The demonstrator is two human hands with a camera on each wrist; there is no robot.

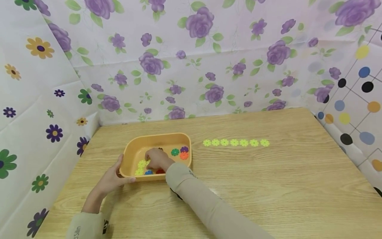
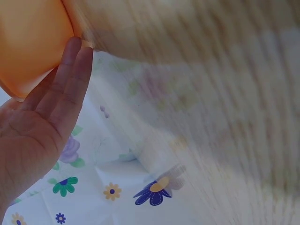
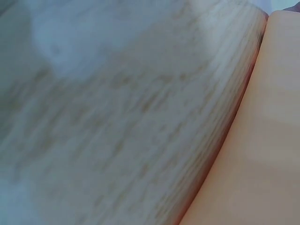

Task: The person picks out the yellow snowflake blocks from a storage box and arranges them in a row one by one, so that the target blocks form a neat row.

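An orange-yellow plastic basin (image 1: 161, 135) stands on the table, holding small flower-shaped plastic discs. My left hand (image 1: 111, 179) rests against its near left corner, thumb along the front wall. In the left wrist view, the straight fingers (image 2: 70, 79) lie along the basin's outer wall (image 2: 33, 37). My right hand (image 1: 158, 158) reaches down inside, fingers bent over the yellow discs (image 1: 141, 164); whether they pinch one I cannot tell. Also inside are a blue disc (image 1: 148, 172), a red disc (image 1: 160, 171), a green disc (image 1: 175, 152), a purple disc (image 1: 184, 149) and an orange disc (image 1: 184, 155).
Right of the basin, several yellow flower discs (image 1: 234, 142) lie in a straight row on the wooden table (image 1: 268, 186). Flower-printed sheets (image 1: 179, 76) rise behind the table and on its left. A dotted sheet (image 1: 352, 99) hangs at the right. The right wrist view shows mostly blurred tabletop.
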